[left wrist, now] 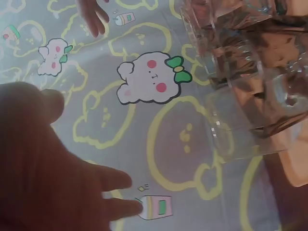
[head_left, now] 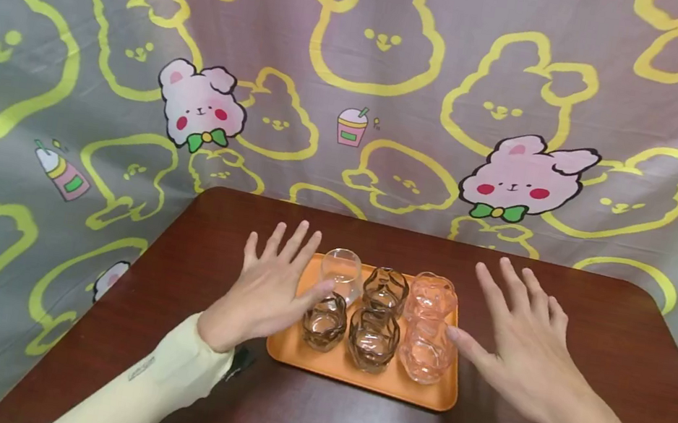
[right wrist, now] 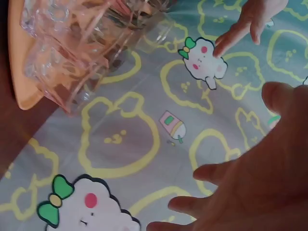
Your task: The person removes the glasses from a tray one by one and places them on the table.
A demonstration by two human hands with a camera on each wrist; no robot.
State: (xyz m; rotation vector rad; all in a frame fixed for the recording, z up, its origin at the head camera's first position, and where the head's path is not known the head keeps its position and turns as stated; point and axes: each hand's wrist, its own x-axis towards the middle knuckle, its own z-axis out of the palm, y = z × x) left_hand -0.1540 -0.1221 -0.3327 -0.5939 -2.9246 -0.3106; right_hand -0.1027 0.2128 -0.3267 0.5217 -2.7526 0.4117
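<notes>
An orange tray [head_left: 322,366] lies on the table and carries several glass cups in two rows. A plain clear glass [head_left: 342,267] stands at the back left, with a brown glass [head_left: 385,291] and a pink glass [head_left: 431,297] beside it. In front are two brown wavy glasses, one at the left [head_left: 324,323] and one in the middle [head_left: 373,341], and a second pink glass [head_left: 426,352]. My left hand [head_left: 267,296] spreads its fingers over the tray's left side, its thumb overlapping the cups in the head view. At the right side, my right hand [head_left: 528,357] is spread too, holding nothing.
The dark brown wooden table [head_left: 609,340] has rounded far corners. Behind it hangs a grey curtain [head_left: 392,117] with yellow outlines and white rabbit heads. Pale yellow sleeves [head_left: 164,368] cover both forearms.
</notes>
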